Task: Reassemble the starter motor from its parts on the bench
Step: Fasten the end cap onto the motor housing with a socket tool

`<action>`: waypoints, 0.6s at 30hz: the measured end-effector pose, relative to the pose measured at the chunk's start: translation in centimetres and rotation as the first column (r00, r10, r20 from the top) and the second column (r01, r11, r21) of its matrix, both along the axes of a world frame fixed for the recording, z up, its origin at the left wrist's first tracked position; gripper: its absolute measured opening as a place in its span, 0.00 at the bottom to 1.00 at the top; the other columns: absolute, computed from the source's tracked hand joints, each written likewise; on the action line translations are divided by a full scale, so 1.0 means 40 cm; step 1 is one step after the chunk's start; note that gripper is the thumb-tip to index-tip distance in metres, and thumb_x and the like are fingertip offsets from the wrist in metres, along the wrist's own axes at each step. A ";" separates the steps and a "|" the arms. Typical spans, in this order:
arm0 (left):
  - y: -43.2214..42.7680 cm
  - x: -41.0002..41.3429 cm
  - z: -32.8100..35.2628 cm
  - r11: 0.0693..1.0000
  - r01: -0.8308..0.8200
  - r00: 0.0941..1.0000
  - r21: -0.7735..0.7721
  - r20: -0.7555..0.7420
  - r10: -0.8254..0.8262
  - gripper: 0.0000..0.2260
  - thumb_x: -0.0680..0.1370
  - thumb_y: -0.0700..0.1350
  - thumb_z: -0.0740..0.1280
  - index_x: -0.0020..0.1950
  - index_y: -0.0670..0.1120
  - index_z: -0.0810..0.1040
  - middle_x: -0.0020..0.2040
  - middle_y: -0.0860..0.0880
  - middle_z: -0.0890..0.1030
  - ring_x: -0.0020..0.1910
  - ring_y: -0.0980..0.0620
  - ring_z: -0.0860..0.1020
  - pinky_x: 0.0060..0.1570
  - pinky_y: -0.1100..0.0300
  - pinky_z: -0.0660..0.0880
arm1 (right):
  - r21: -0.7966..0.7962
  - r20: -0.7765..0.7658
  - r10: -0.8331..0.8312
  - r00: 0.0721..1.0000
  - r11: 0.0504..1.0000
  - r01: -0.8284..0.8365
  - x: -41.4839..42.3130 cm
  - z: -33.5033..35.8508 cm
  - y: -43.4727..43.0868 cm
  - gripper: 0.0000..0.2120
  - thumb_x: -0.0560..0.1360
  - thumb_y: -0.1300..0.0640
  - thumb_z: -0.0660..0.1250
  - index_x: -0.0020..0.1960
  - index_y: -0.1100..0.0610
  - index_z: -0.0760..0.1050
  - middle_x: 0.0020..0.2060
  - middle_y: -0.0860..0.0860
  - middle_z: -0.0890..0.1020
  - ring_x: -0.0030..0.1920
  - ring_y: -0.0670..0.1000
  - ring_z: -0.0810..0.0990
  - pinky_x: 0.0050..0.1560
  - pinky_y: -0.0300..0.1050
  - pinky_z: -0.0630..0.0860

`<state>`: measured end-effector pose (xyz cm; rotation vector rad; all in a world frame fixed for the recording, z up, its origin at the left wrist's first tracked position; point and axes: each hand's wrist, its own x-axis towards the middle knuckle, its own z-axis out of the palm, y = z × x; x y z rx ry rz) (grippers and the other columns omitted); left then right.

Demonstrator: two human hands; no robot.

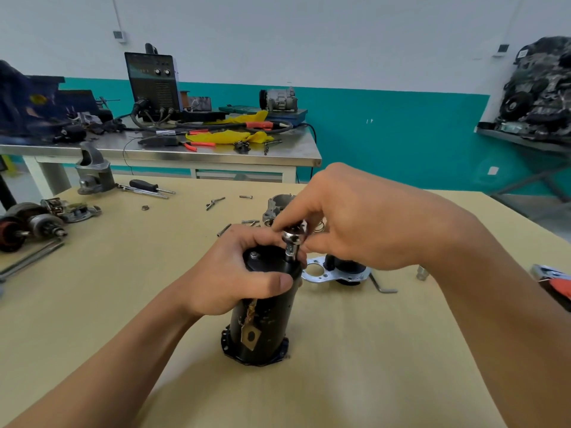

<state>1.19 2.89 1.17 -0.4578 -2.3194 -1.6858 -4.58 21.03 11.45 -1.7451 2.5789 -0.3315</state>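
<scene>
The motor body stands upright on its flanged end near the middle of the bench, end cap uppermost. This attitude presents the cap fasteners to the operator and lets the bench carry the weight.

The left hand clasps the upper part of the body, with the thumb across the front and the fingers curled over the cap rim. The likely purpose is to stop the body turning under tool torque. One bolt head shows on the cap beside these fingers.

The right hand pinches a chrome socket driver between thumb and fingertips. The tool stands vertical at the far edge of the cap, apparently seated on a second fastener, but the contact point is hidden. A fingertip hold suggests hand run-down, not final tightening.

Just right of the body lies a plated bracket carrying a dark component, with a hex key beside it. A grey cast housing sits behind the hands, and a loose bolt lies nearby. An armature, a nose casting and a screwdriver lie well apart at the left. With these parts unfitted, assembly is judged partway complete.
</scene>
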 end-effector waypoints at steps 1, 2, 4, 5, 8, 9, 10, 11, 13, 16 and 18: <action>-0.001 0.001 0.001 1.000 0.022 1.000 0.012 0.004 -0.022 0.18 0.65 0.49 0.72 0.49 0.38 0.82 0.43 0.39 0.84 0.44 0.41 0.82 0.48 0.48 0.79 | -0.010 0.032 0.019 0.999 1.000 -0.019 -0.002 0.000 -0.002 0.16 0.75 0.60 0.73 0.59 0.45 0.83 0.50 0.41 0.85 0.50 0.43 0.81 0.53 0.47 0.80; -0.002 0.001 0.001 0.999 0.041 0.999 0.017 0.003 -0.041 0.18 0.65 0.48 0.72 0.49 0.39 0.82 0.43 0.38 0.83 0.44 0.42 0.82 0.48 0.48 0.79 | -0.020 0.058 0.035 0.998 0.999 -0.034 -0.003 0.000 -0.005 0.18 0.75 0.60 0.73 0.61 0.44 0.82 0.54 0.40 0.84 0.54 0.43 0.80 0.57 0.47 0.79; -0.003 0.000 0.001 0.998 0.054 0.999 0.014 -0.006 -0.054 0.17 0.65 0.48 0.71 0.49 0.40 0.82 0.43 0.37 0.83 0.44 0.41 0.82 0.48 0.44 0.78 | -0.041 0.095 0.054 0.994 0.998 -0.050 -0.007 -0.005 -0.010 0.17 0.76 0.60 0.72 0.62 0.45 0.81 0.57 0.40 0.83 0.57 0.43 0.80 0.59 0.46 0.78; -0.003 -0.001 0.000 0.999 0.053 0.999 0.010 -0.007 -0.052 0.17 0.65 0.48 0.71 0.49 0.40 0.82 0.43 0.37 0.83 0.45 0.40 0.82 0.48 0.43 0.79 | -0.048 0.097 0.054 0.994 0.998 -0.050 -0.008 -0.007 -0.012 0.16 0.76 0.59 0.72 0.61 0.46 0.82 0.55 0.40 0.84 0.55 0.42 0.81 0.58 0.46 0.79; -0.002 -0.003 -0.002 0.999 0.046 0.999 0.005 0.000 -0.046 0.19 0.65 0.49 0.71 0.50 0.39 0.82 0.43 0.39 0.83 0.45 0.41 0.82 0.48 0.49 0.79 | -0.060 0.047 0.020 0.999 0.998 -0.018 -0.014 -0.013 -0.015 0.10 0.77 0.55 0.72 0.57 0.48 0.83 0.45 0.40 0.84 0.44 0.39 0.81 0.48 0.42 0.79; -0.002 -0.003 -0.003 0.999 0.044 0.999 0.005 0.000 -0.044 0.19 0.65 0.49 0.71 0.51 0.39 0.82 0.43 0.39 0.83 0.45 0.41 0.82 0.48 0.50 0.79 | -0.066 0.015 0.006 1.000 0.998 -0.005 -0.015 -0.015 -0.015 0.09 0.76 0.53 0.72 0.56 0.49 0.83 0.42 0.40 0.83 0.41 0.38 0.80 0.43 0.38 0.77; -0.003 -0.003 -0.004 0.999 0.039 0.999 0.003 -0.002 -0.039 0.19 0.65 0.49 0.71 0.51 0.39 0.82 0.44 0.39 0.83 0.45 0.41 0.82 0.48 0.50 0.79 | -0.070 -0.016 -0.019 1.000 0.997 0.017 -0.015 -0.016 -0.016 0.11 0.76 0.50 0.72 0.57 0.50 0.83 0.39 0.40 0.82 0.39 0.37 0.78 0.40 0.34 0.74; -0.004 -0.003 -0.006 0.999 0.033 0.999 0.002 -0.007 -0.033 0.19 0.65 0.49 0.71 0.51 0.39 0.82 0.44 0.39 0.83 0.46 0.40 0.82 0.48 0.50 0.79 | -0.069 -0.043 -0.049 0.998 0.997 0.046 -0.016 -0.018 -0.017 0.14 0.76 0.47 0.72 0.60 0.50 0.81 0.40 0.40 0.81 0.37 0.37 0.77 0.39 0.32 0.72; -0.007 -0.004 -0.009 0.999 0.027 1.000 0.020 -0.016 -0.026 0.19 0.66 0.49 0.71 0.51 0.39 0.82 0.44 0.38 0.82 0.46 0.37 0.81 0.49 0.47 0.78 | -0.061 -0.098 -0.101 0.990 0.994 0.096 -0.013 -0.025 -0.023 0.20 0.76 0.42 0.69 0.64 0.49 0.79 0.43 0.42 0.80 0.38 0.40 0.75 0.40 0.38 0.73; -0.007 -0.006 -0.012 0.998 0.035 0.999 0.053 -0.022 -0.034 0.18 0.66 0.47 0.71 0.51 0.37 0.82 0.43 0.36 0.82 0.44 0.37 0.80 0.48 0.45 0.77 | -0.084 -0.229 -0.135 0.964 0.989 0.119 0.003 -0.036 -0.039 0.19 0.77 0.35 0.63 0.56 0.47 0.81 0.34 0.42 0.72 0.36 0.44 0.73 0.35 0.44 0.71; -0.007 -0.008 -0.013 0.997 0.056 0.998 0.058 -0.032 -0.054 0.17 0.67 0.45 0.71 0.53 0.38 0.82 0.44 0.39 0.82 0.44 0.40 0.81 0.48 0.48 0.78 | -0.142 -0.253 -0.157 0.955 0.982 0.124 0.008 -0.037 -0.046 0.19 0.78 0.36 0.62 0.53 0.48 0.82 0.32 0.41 0.72 0.37 0.45 0.75 0.35 0.44 0.70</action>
